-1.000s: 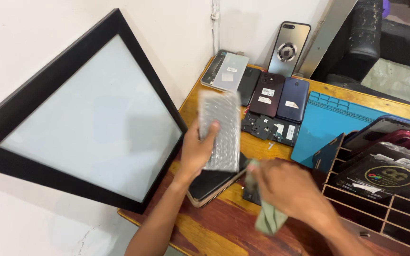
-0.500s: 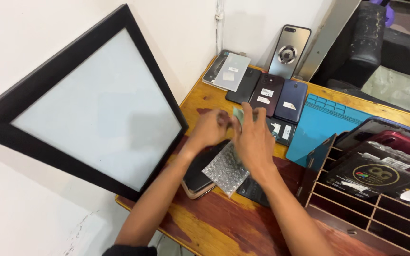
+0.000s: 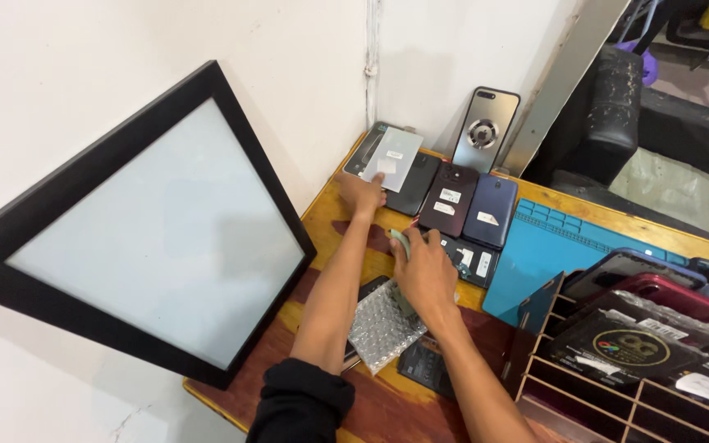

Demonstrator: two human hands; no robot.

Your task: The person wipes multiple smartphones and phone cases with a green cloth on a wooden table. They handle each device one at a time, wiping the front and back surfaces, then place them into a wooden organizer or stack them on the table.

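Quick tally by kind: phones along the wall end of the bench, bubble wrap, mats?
Phones, lying flat: 4
Phone leaning on the wall: 1
Bubble wrap pieces: 1
Blue work mats: 1
Total: 7
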